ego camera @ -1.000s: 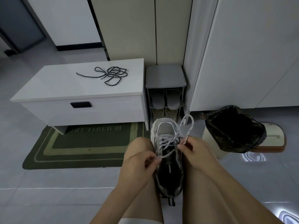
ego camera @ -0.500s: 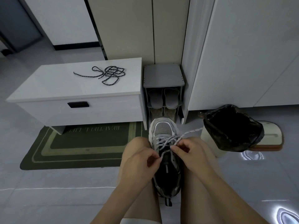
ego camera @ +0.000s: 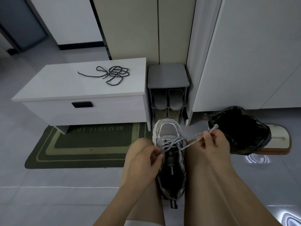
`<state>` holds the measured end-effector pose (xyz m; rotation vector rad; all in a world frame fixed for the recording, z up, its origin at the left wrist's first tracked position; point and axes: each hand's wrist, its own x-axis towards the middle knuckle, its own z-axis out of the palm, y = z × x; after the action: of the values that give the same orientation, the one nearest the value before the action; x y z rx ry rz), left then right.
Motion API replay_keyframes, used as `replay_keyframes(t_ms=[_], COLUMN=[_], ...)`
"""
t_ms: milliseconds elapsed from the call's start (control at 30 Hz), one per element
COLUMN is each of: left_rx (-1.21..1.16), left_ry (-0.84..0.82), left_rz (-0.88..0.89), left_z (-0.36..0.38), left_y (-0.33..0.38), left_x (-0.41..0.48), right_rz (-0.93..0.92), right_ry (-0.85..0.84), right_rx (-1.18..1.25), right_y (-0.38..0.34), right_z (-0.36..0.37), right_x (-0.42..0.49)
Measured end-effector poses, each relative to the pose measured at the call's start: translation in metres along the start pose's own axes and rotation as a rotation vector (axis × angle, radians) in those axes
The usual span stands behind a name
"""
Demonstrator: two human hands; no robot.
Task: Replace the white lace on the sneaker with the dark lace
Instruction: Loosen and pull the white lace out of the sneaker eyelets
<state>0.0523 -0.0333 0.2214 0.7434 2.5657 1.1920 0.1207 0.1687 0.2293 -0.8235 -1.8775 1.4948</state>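
A grey and black sneaker (ego camera: 171,162) stands between my knees, toe pointing away. The white lace (ego camera: 191,141) is still threaded through its upper eyelets. My right hand (ego camera: 213,142) pinches the lace and holds two strands stretched out to the right of the shoe, the tip poking past my fingers. At the shoe's left side, my left hand (ego camera: 146,160) pinches a bit of lace by the eyelets. The dark lace (ego camera: 112,75) lies in a loose tangle on top of the white bench (ego camera: 65,88).
A grey shoe rack (ego camera: 167,95) with slippers stands behind the sneaker. A bin with a black bag (ego camera: 239,129) sits just right of my right hand. A green doormat (ego camera: 84,144) lies under the bench. Tall white cabinets (ego camera: 244,54) rise behind.
My right hand has moved out to the right from the eyelets, drawing the white lace taut across the shoe. My left hand stays at the shoe's left side.
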Motion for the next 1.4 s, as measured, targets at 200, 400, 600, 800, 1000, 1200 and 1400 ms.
replay_keyframes(t_ms=[200,400,600,800,1000,1200,1400], left_rx=[0.033,0.200,0.262,0.261,0.369,0.323,0.127], left_ry=[0.028,0.112,0.124,0.122,0.099,0.037,-0.124], left_rz=[-0.007,0.073,0.112,0.123,0.182,0.079,-0.105], left_z=[0.006,0.009,0.009,0.009,0.007,0.002,-0.006], left_y=[-0.007,-0.013,-0.012,-0.016,-0.010,-0.006,-0.001], left_x=[0.011,0.021,0.026,0.029,0.033,0.038,0.050], right_rz=[0.025,-0.114,0.118,0.210,-0.005,-0.247,-0.429], right_ry=[-0.307,-0.308,-0.272,-0.209,-0.351,-0.309,-0.404], right_rx=[-0.133,-0.420,-0.209,-0.038,-0.427,-0.639,-0.601], right_y=[-0.002,0.001,0.004,-0.020,-0.018,-0.009,-0.013], right_z=[0.009,0.017,0.020,-0.012,-0.019,-0.006,0.014], right_x=[-0.013,-0.022,-0.017,0.017,0.009,-0.002,0.002])
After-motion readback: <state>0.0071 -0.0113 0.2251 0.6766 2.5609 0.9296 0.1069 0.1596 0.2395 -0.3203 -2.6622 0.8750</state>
